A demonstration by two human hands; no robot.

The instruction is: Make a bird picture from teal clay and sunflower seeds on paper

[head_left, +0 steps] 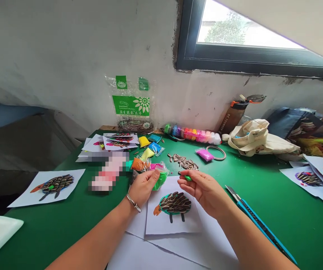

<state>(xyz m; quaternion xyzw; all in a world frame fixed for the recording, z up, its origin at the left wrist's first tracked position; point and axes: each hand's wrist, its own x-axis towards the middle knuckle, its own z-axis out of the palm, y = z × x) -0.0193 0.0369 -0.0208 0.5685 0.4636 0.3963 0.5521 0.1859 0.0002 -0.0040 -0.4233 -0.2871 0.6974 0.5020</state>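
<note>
My left hand (144, 187), with a bracelet at the wrist, is closed on a clear bag of green clay (160, 180). Pinched in the fingers of my right hand (199, 184) is a small lump of green clay (188, 178), with a small dark tip beside it. Below and between both hands lies a white sheet (175, 227) bearing a bird figure (176, 203), its body covered in sunflower seeds edged with teal, with an orange head and two dark legs. Loose sunflower seeds (183, 161) lie just beyond my right hand.
Clay packets (147, 153) and stacked pictures (116, 144) stand behind left. Another bird picture (57, 187) lies left, more (310, 178) right. A blue cutter (262, 225) is beside my right forearm. A seed bag (131, 108), clay tubs (195, 135), bottle (233, 116) and cloth bag (253, 138) line the wall.
</note>
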